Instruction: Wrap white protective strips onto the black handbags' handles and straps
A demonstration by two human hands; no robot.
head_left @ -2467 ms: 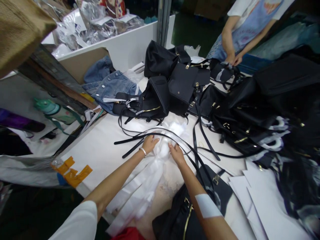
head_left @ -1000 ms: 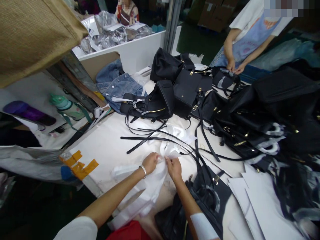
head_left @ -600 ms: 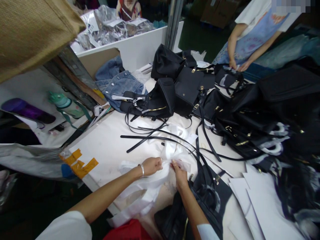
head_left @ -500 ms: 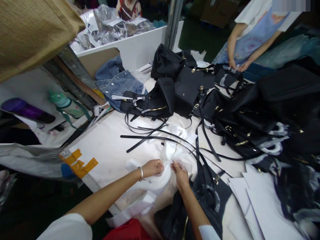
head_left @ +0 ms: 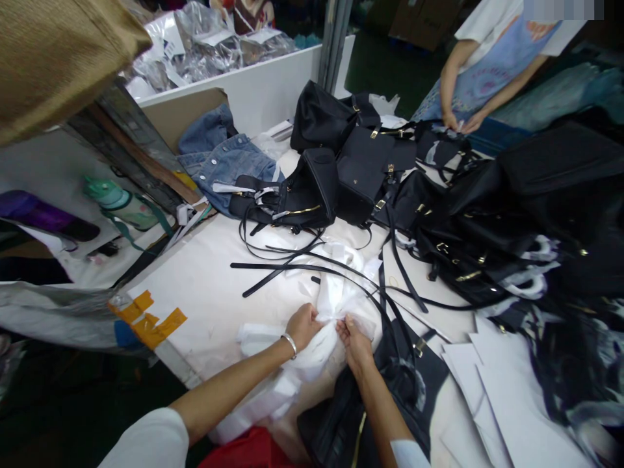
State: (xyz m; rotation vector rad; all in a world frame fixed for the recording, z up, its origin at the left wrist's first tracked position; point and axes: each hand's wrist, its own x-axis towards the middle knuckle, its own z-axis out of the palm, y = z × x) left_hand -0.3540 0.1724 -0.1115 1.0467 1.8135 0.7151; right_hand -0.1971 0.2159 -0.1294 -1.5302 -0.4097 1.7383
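A bundle of white wrapping strips (head_left: pixel 314 348), thin and soft-looking, lies on the white table (head_left: pixel 195 279). It is gathered to a narrow waist between my hands. My left hand (head_left: pixel 303 327), with a silver bangle on its wrist, pinches the bundle at the left of this waist. From the right, my right hand (head_left: pixel 355 341) grips it with thumb and fingers closed. Below my right forearm lies a black backpack (head_left: pixel 331 416), partly hidden by the arm. Thin black straps (head_left: pixel 312 266) cross the table just beyond the bundle.
Several black backpacks (head_left: pixel 365 162) are piled at the back and right. A denim garment (head_left: pixel 229 159) lies at the back left. White sheets (head_left: pixel 507 383) are stacked at the right. Another person's hands (head_left: pixel 461 123) work at the far side. Bottles (head_left: pixel 121 201) stand on a left shelf.
My left hand has moved right and slightly up, in to the narrow waist of the white strips. My right hand stays there, shifted only a little.
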